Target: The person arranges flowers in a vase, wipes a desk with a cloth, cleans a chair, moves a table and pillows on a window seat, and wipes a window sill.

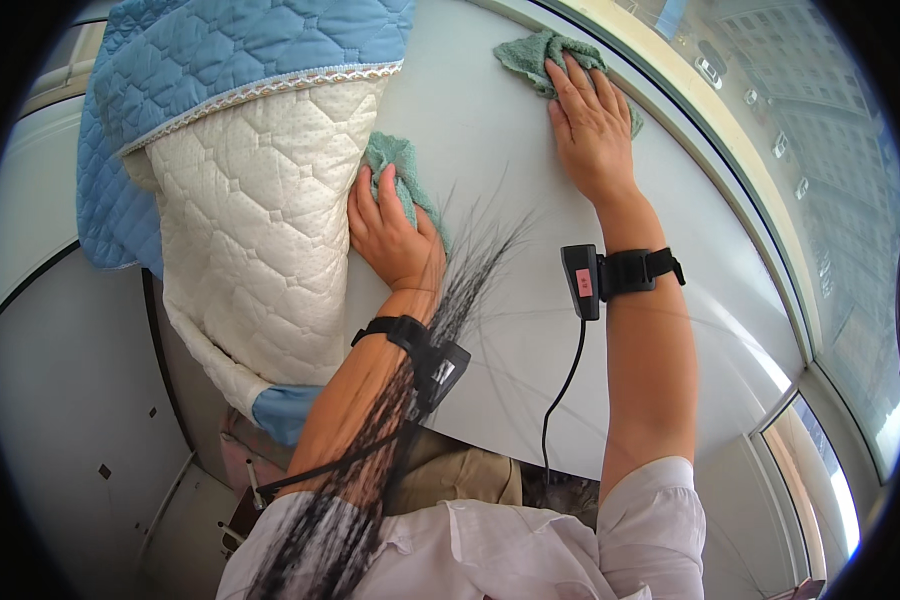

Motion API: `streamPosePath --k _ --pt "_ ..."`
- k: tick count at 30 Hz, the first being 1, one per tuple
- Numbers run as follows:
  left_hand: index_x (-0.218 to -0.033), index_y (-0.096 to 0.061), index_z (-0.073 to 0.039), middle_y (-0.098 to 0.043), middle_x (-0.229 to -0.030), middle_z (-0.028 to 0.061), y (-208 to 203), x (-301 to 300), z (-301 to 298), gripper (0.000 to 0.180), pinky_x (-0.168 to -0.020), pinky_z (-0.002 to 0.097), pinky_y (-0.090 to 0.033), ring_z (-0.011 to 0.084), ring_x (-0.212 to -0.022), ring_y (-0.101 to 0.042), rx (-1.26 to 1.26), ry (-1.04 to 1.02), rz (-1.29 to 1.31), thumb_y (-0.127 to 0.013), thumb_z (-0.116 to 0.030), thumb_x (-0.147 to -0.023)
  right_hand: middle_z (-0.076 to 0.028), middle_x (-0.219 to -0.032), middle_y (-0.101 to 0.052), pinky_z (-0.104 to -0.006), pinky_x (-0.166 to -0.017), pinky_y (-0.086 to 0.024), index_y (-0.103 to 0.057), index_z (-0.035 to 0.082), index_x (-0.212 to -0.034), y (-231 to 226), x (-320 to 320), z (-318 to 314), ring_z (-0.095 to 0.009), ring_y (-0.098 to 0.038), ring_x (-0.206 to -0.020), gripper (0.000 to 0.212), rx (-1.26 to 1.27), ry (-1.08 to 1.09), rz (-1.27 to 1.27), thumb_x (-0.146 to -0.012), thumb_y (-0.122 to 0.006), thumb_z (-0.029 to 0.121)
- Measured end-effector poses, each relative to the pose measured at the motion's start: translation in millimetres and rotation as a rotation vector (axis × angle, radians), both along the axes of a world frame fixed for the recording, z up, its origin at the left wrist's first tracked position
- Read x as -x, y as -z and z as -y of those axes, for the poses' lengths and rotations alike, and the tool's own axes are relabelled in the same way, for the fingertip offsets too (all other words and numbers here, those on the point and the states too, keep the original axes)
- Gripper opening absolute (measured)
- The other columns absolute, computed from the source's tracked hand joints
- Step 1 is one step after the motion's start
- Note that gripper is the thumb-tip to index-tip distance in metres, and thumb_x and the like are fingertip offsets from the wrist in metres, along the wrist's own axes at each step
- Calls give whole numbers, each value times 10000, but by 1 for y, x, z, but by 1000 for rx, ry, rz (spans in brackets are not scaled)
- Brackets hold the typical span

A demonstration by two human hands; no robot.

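Two green cloths lie on a white sill surface (490, 300). My right hand (592, 140) presses the far green cloth (532, 62) beside the window frame, its fingers stretched over the bunched fabric. Closer in and to the left, my left hand (395, 240) has its fingers bent over the other green cloth (395, 158). That hand is right against the edge of a folded quilted cover (260, 210), cream with a blue border and a lace trim. The parts of both cloths under my palms are hidden.
A window frame (730, 160) curves along the right, with parked cars and a building far below outside. Black devices are strapped to my right wrist (630, 272) and left wrist (440, 375); a cable (568, 390) hangs from the right one. Loose dark hair (460, 300) crosses the view.
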State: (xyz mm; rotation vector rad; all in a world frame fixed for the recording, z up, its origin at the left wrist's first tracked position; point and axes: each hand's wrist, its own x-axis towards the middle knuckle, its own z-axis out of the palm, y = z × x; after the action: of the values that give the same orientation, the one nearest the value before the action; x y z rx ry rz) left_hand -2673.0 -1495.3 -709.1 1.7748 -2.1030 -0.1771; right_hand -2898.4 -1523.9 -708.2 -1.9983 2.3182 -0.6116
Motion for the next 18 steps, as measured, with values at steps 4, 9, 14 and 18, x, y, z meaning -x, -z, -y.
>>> streamPosePath --k 4,9,14,18 --pt "-1230 -516 -83 -456 -1318 147 4 5 -3 459 -1020 466 -329 376 -1204 -409 14 10 -28 -560 -75 -774 -4 -1373 -490 -401 -1108 -250 -542 184 -1280 8 -32 21 -231 -395 -1299 372 19 -110 36 -911 -497 187" --pt "-1242 -491 -73 -460 -1296 159 1 1 -1 482 -1018 474 -319 385 -1198 -402 6 30 -25 -568 -61 -767 8 -1380 -483 -395 -1122 -232 -573 175 -1253 4 -59 -1 -207 -370 -1319 361 6 -279 92 -904 -484 157" --pt "-1233 -499 -73 -473 -1293 175 10 -2 -1 453 -1026 476 -317 391 -1199 -415 65 57 -77 -560 -72 -784 17 -1391 -472 -393 -1135 -218 -573 154 -1253 -8 -76 -64 -198 -347 -1336 385 -108 -324 185 -885 -464 120" --pt "-1223 -514 -66 -480 -1315 178 11 -4 -1 421 -1036 454 -331 375 -1235 -410 92 75 -83 -553 -87 -804 20 -1421 -434 -393 -1144 -203 -532 151 -1294 -20 -93 -124 -189 -313 -1356 432 -222 -310 141 -873 -446 101"
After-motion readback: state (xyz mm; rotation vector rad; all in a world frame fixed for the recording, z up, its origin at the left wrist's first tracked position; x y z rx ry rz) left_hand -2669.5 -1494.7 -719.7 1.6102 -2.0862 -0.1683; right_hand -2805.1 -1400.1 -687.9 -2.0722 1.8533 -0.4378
